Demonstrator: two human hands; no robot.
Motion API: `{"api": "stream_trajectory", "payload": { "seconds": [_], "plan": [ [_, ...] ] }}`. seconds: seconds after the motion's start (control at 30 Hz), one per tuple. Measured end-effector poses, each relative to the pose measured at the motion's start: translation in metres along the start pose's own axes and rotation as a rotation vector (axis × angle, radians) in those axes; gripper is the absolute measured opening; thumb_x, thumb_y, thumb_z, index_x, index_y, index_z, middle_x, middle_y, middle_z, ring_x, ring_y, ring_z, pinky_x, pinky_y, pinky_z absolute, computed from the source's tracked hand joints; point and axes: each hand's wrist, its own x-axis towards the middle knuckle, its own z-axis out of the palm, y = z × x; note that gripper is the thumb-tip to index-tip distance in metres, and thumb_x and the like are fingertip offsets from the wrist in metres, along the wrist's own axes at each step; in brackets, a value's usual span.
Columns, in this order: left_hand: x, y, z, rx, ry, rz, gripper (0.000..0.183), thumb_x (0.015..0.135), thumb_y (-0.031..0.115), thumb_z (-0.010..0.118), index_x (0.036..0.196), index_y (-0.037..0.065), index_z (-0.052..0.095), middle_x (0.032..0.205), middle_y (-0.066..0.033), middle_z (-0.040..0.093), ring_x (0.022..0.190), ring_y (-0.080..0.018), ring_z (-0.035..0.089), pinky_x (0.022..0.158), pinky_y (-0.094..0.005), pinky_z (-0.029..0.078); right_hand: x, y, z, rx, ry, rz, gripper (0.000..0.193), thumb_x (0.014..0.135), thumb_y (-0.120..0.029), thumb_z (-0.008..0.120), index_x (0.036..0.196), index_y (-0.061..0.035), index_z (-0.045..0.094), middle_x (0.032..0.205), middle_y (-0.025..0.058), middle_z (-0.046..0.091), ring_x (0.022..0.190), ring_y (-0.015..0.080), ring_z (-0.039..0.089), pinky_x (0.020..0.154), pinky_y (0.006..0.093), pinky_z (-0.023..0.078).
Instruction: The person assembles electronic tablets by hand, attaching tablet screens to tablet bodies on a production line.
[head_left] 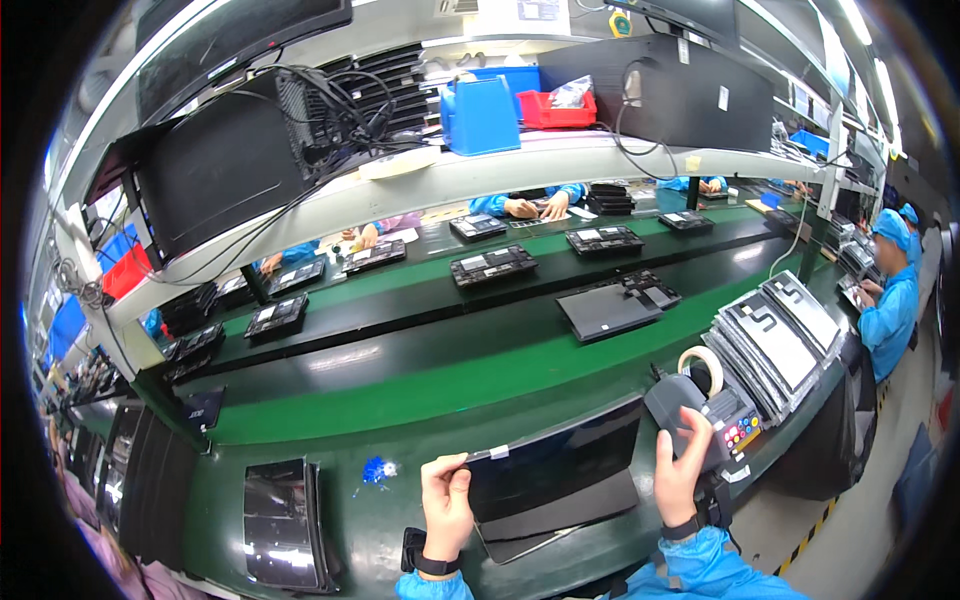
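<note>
My left hand [447, 503] pinches the upper left corner of a black glossy display panel [565, 445], thumb in front. The panel is tilted up, and a small white tape tab [499, 452] sticks to its top edge. Under its lower side shows a flat dark cover [570, 510] lying on the bench. My right hand [683, 468] is raised off the panel's right side, thumb and fingers apart, with nothing visible between them. Just beyond it stands a grey tape dispenser [712, 410] with coloured buttons and a roll of cream tape [701, 368].
Glossy dark panels [278, 525] are stacked at the left, near blue scraps [377, 470]. White-and-black sheets [778, 340] pile up at the right. Opened device bodies [493, 265] line the green bench [300, 420] beyond. A shelf [400, 172] crosses above; people in blue work nearby.
</note>
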Motion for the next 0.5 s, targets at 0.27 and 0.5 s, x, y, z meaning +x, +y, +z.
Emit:
{"api": "stream_trajectory", "payload": {
  "seconds": [0.27, 0.5],
  "plan": [
    [0.007, 0.016, -0.004, -0.002, 0.108, -0.044, 0.022, 0.088, -0.001, 0.051, 0.11, 0.002, 0.05, 0.095, -0.0026, 0.054, 0.089, -0.011, 0.052, 0.082, -0.0244, 0.042, 0.014, 0.035, 0.038, 0.692, -0.628, 0.481, 0.013, 0.09, -0.011, 0.058, 0.097, -0.0001, 0.058, 0.083, 0.0, 0.059, 0.077, 0.006, 0.051, 0.071, 0.0214, 0.043],
    [0.032, 0.119, -0.024, 0.119, -0.57, -0.339, 0.05, 0.083, 0.021, 0.065, 0.123, -0.003, 0.047, 0.11, -0.0153, 0.062, 0.109, -0.0217, 0.057, 0.095, -0.0341, 0.041, 0.077, -0.07, 0.006, 0.494, -0.874, 0.08, 0.017, 0.083, -0.014, 0.066, 0.091, 0.0005, 0.065, 0.079, 0.0081, 0.066, 0.072, 0.0111, 0.06, 0.066, 0.0254, 0.048]
  ]
}}
